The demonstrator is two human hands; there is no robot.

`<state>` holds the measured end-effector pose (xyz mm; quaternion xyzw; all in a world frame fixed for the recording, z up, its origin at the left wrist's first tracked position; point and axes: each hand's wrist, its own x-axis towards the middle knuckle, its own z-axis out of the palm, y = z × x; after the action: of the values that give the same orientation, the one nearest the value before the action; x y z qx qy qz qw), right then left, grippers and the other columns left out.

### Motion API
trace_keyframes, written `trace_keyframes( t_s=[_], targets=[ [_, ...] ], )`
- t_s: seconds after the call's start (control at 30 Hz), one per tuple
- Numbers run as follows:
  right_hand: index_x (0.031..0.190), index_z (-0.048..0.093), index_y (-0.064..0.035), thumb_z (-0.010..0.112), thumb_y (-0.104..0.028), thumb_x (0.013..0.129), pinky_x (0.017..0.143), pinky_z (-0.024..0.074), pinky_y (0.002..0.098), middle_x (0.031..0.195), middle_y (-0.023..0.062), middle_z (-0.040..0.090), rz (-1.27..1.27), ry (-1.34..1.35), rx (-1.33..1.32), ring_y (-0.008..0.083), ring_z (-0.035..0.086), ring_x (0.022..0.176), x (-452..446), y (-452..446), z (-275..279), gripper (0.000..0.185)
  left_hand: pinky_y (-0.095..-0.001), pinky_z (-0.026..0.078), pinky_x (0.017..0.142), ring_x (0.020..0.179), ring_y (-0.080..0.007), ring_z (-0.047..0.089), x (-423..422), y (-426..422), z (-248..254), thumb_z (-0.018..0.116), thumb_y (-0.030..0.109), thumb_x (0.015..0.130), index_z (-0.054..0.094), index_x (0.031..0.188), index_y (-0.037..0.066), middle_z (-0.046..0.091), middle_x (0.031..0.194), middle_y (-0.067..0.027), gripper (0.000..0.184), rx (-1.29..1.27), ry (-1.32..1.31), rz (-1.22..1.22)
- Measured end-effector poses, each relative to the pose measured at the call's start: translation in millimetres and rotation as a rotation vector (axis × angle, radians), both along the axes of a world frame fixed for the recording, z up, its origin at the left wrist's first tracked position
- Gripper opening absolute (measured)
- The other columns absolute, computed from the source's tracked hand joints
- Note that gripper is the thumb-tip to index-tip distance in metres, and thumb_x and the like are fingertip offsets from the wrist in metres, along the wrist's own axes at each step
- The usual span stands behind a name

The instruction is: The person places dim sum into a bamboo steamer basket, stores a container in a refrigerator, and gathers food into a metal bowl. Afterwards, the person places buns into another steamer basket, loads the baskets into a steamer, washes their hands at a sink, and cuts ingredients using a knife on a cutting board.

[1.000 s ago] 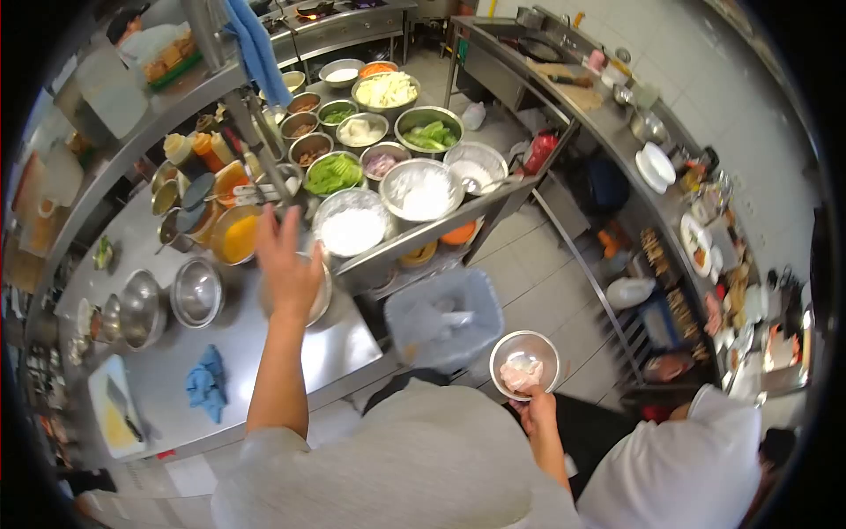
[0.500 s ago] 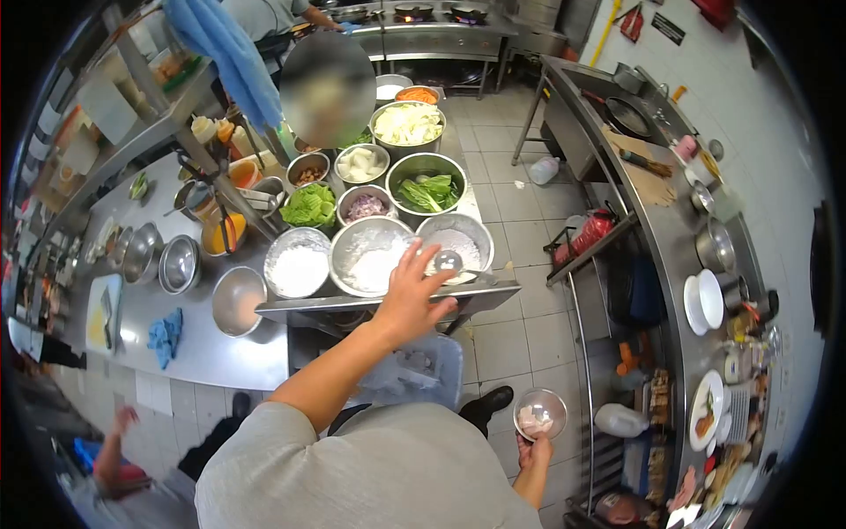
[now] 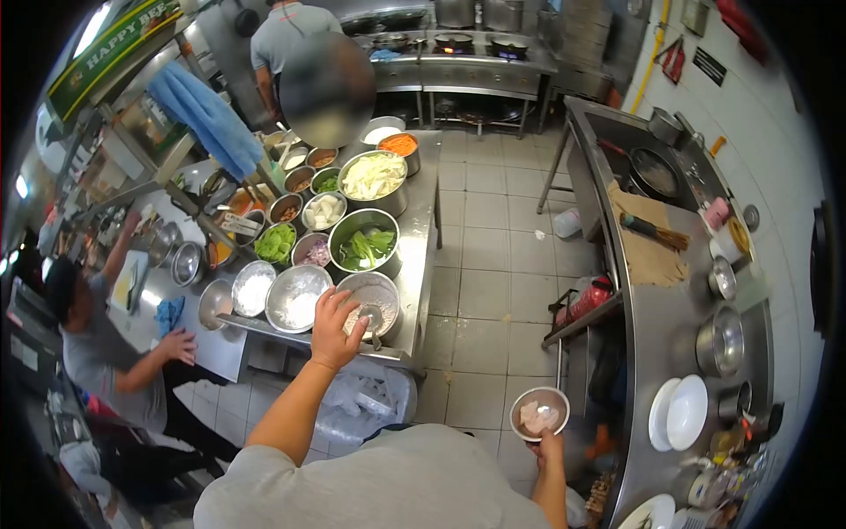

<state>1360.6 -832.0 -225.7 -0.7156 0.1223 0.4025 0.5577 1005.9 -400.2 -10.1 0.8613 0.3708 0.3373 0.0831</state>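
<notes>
My left hand [image 3: 337, 333] is stretched over the near rims of two metal bowls at the table's end, fingers apart, holding nothing I can see. Just beyond it stands a bowl of pale powder [image 3: 381, 298] with a metal ladle [image 3: 372, 319] in it. To its left sits a bowl dusted with white powder [image 3: 297, 295], then another bowl of white powder [image 3: 254, 286]. Low on the right, my right hand [image 3: 548, 448] grips a small metal bowl [image 3: 564, 407] by its near side. Pieces of pale raw meat [image 3: 536, 418] lie inside that bowl.
Pots of leafy greens [image 3: 366, 249] and shredded cabbage [image 3: 374, 176] stand farther back. A clear plastic tub [image 3: 366, 401] is under the table edge. On the right runs a steel counter [image 3: 648, 339] with white plates [image 3: 687, 413]. Co-workers stand at left [image 3: 123, 348] and near the stove [image 3: 286, 40].
My view has swung right and up, so the table appears farther left. My left hand stays by the powder bowls; my right hand still holds the meat bowl, now seen slightly higher.
</notes>
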Motion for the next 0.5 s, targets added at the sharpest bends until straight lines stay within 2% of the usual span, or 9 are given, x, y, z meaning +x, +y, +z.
trace_keyframes(
  t_s=[0.07,0.17,0.3,0.33,0.37,0.43,0.47,0.5],
  targets=[
    [0.129,0.056,0.011,0.054,-0.004,0.083,0.068,0.0644,0.0431,0.111,0.0226,0.07,0.077,0.008,0.047,0.0333,0.074,0.089,34.3,35.9,8.7,0.048,-0.0523,0.044,0.107,0.127,-0.0439,0.052,2.0,-1.9,7.8,0.075,0.023,0.087,0.072,0.105,0.006,0.065,0.124,-0.0159,0.025,0.079,-0.027,0.021],
    [0.129,0.055,0.0113,0.054,-0.003,0.083,0.066,0.0649,0.0425,0.11,0.0223,0.07,0.21,0.035,0.054,0.033,0.075,0.088,79.6,100.5,29.4,0.049,-0.0503,0.047,0.105,0.124,-0.0434,0.054,3.8,-1.3,9.1,0.076,0.021,0.085,0.071,0.104,0.005,0.066,0.122,-0.0159,0.025,0.028,-0.043,0.062],
    [0.134,0.052,0.0073,0.055,-0.002,0.083,0.064,0.0656,0.0432,0.115,0.0215,0.07,0.304,-0.039,0.187,0.0338,0.076,0.085,74.8,201.1,66.0,0.052,-0.047,0.052,0.096,0.111,-0.0406,0.063,9.4,2.2,5.0,0.076,0.013,0.081,0.072,0.097,0.004,0.07,0.107,-0.0146,0.019,0.054,-0.098,0.136],
    [0.139,0.051,0.0043,0.054,-0.001,0.083,0.07,0.0659,0.0445,0.119,0.0201,0.069,0.307,-0.053,0.183,0.0335,0.075,0.092,72.4,221.5,57.6,0.056,-0.0455,0.053,0.093,0.106,-0.0375,0.065,12.5,3.4,11.0,0.075,0.01,0.08,0.072,0.095,0.003,0.071,0.103,-0.0149,0.017,0.069,-0.1,0.157],
    [0.139,0.051,0.0043,0.054,-0.001,0.083,0.07,0.0659,0.0445,0.119,0.0201,0.069,0.331,-0.052,0.172,0.0335,0.075,0.092,70.7,240.1,57.9,0.056,-0.0455,0.053,0.093,0.106,-0.0375,0.065,12.3,6.7,6.9,0.075,0.01,0.08,0.072,0.095,0.003,0.071,0.103,-0.0149,0.017,0.06,-0.102,0.181],
    [0.143,0.048,0.0032,0.052,-0.001,0.085,0.078,0.0651,0.047,0.126,0.0209,0.065,0.392,-0.027,0.257,0.0333,0.073,0.101,69.0,285.4,69.1,0.058,-0.0434,0.053,0.094,0.106,-0.0348,0.065,6.5,15.9,0.9,0.076,0.01,0.08,0.072,0.097,0.004,0.071,0.104,-0.0162,0.018,-0.171,-0.111,0.262],
    [0.145,0.046,0.0032,0.05,-0.001,0.086,0.081,0.0641,0.0487,0.135,0.0233,0.06,0.459,0.035,0.239,0.0344,0.071,0.108,73.4,308.9,87.8,0.06,-0.0418,0.052,0.095,0.107,-0.0327,0.066,7.0,28.9,1.1,0.077,0.011,0.081,0.072,0.102,0.004,0.071,0.107,-0.0178,0.023,-0.199,-0.112,0.361],
    [0.145,0.046,0.0032,0.05,-0.001,0.086,0.081,0.0641,0.0487,0.135,0.0233,0.06,0.488,0.032,0.235,0.0344,0.071,0.108,82.6,332.4,92.8,0.06,-0.0418,0.052,0.095,0.107,-0.0327,0.066,10.1,44.8,2.4,0.077,0.011,0.081,0.072,0.102,0.004,0.071,0.107,-0.0178,0.023,-0.201,-0.121,0.388]
  ],
)
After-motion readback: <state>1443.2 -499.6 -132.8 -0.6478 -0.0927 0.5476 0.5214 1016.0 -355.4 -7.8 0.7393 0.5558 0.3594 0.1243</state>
